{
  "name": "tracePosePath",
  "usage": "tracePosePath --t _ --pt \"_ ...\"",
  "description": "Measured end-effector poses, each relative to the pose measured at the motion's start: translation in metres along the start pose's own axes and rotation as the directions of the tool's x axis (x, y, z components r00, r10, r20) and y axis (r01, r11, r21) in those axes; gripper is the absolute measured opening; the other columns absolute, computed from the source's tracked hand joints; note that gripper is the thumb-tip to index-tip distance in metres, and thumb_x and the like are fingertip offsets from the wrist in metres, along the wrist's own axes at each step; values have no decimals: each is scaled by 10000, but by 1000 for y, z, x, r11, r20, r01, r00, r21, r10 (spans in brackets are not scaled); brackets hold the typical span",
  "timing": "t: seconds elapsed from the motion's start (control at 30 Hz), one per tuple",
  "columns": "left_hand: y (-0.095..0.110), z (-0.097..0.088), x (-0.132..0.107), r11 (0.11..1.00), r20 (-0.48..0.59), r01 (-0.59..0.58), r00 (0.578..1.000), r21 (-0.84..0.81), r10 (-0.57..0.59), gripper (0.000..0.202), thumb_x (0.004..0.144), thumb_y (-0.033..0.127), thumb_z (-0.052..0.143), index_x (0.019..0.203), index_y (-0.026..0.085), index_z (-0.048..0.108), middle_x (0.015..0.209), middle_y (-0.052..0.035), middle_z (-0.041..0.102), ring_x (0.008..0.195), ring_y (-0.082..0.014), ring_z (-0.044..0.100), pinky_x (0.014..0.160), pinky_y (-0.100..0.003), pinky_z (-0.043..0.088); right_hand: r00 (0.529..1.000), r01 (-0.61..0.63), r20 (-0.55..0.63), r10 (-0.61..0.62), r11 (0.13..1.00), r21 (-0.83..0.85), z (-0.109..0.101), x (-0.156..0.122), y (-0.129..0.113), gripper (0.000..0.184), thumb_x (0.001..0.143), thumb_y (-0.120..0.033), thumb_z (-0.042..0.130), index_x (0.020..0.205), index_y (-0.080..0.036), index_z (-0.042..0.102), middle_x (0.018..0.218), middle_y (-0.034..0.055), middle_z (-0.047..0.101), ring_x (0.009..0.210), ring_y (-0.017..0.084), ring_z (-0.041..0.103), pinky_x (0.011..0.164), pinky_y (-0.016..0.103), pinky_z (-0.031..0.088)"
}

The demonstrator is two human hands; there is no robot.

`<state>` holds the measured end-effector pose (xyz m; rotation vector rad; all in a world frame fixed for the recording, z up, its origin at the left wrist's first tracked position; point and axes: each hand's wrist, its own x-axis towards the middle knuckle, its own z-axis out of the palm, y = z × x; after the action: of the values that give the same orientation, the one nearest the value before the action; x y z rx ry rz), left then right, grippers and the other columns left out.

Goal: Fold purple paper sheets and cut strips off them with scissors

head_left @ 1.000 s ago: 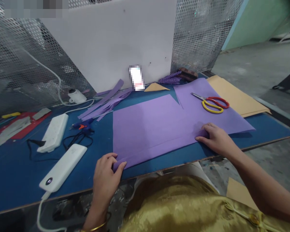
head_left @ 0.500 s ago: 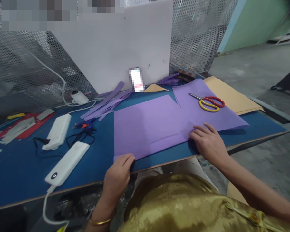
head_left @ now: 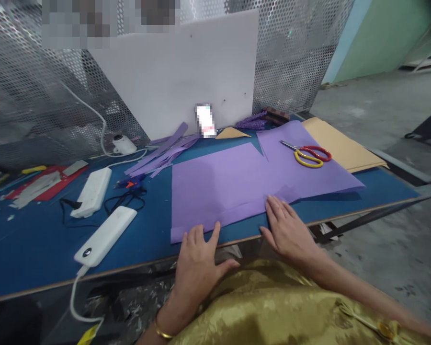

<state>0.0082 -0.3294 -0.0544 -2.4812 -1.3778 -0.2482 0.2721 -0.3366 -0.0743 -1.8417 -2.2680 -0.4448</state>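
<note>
A large sheet of purple paper (head_left: 215, 179) lies on the blue table, with a narrow fold along its near edge and a slit cut in from the far side. My left hand (head_left: 197, 256) is open, fingers spread, its fingertips at the folded near edge towards the left corner. Farther right, my right hand (head_left: 287, 225) rests open with its fingertips on the same edge, thumb apart. Scissors (head_left: 307, 153) with one red and one yellow handle lie on the right part of the sheet, away from both hands.
Purple paper strips (head_left: 165, 153) lie at the back left. White power bank (head_left: 106, 235), white power strip (head_left: 92, 191) and a glue gun (head_left: 131, 183) with its cord sit left. Tan paper sheets (head_left: 339, 143) are at right. A phone (head_left: 206, 120) leans on the white board (head_left: 187, 72).
Both hands have opened from curled fingers to flat, spread ones. My right hand has slid left along the near edge, and my left hand has shifted slightly right.
</note>
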Motion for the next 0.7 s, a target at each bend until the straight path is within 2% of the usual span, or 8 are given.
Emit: tracePosePath --t 0.07,0.13,0.23,0.3,0.37,0.47,0.63,0.7 --pt "3 6 2 997 -72 -71 995 -19 70 965 838 805 414 1369 19 588 1285 -279 576 1201 -387 533 990 -502 480 1000 -4 -14 4 1000 30 6 -1 -7 657 985 -420 457 1414 75 499 1493 321 454 1405 382 404 1148 476 320" --pt "8 10 5 990 -104 -136 986 -31 132 975 863 781 405 1366 -41 559 1332 -298 566 1248 -383 513 1026 -482 467 1000 -1 -16 2 998 57 8 -1 -13 662 975 -441 496 1493 -30 457 1525 286 434 1416 419 386 1134 527 326" --pt "16 10 13 993 -60 -111 992 -45 109 954 834 760 511 1473 52 483 1363 -263 571 1222 -389 532 1008 -504 481 999 44 -8 -43 992 116 4 -1 -22 663 951 -490 565 1549 -241 420 1586 220 378 1431 465 349 1110 595 329" --pt "21 7 18 997 -13 -64 998 -42 64 942 790 741 605 1515 158 457 1381 -235 563 1188 -390 552 986 -524 495 996 84 -5 -84 984 154 2 0 -29 677 934 -507 598 1547 -281 421 1604 203 353 1439 478 331 1109 609 328" --pt "25 4 22 999 17 -35 999 -26 36 927 761 716 667 1516 216 465 1381 -227 561 1162 -390 565 970 -537 505 992 122 1 -124 976 182 1 2 -34 683 940 -498 594 1554 -262 411 1615 192 340 1457 465 307 1120 605 325" --pt "27 1 22 1000 35 -30 999 -6 30 905 762 674 700 1513 225 471 1380 -237 561 1159 -393 569 960 -537 510 978 202 -4 -206 956 214 3 4 -37 641 993 -439 507 1555 -149 399 1614 169 356 1491 376 286 1175 546 293" --pt "25 5 16 1000 25 -12 1000 -7 12 841 831 573 671 1507 118 464 1445 -247 537 1233 -392 535 1018 -533 470 972 234 -47 -229 944 234 7 3 -34 628 1008 -414 463 1508 -34 438 1581 190 406 1481 339 321 1198 486 288" --pt "26 9 15 996 22 -75 997 -41 76 848 849 550 642 1520 79 425 1541 -216 459 1334 -395 464 1076 -532 423 971 238 -58 -231 942 237 8 2 -35 639 998 -415 478 1500 -21 443 1573 203 412 1479 351 323 1197 491 289"
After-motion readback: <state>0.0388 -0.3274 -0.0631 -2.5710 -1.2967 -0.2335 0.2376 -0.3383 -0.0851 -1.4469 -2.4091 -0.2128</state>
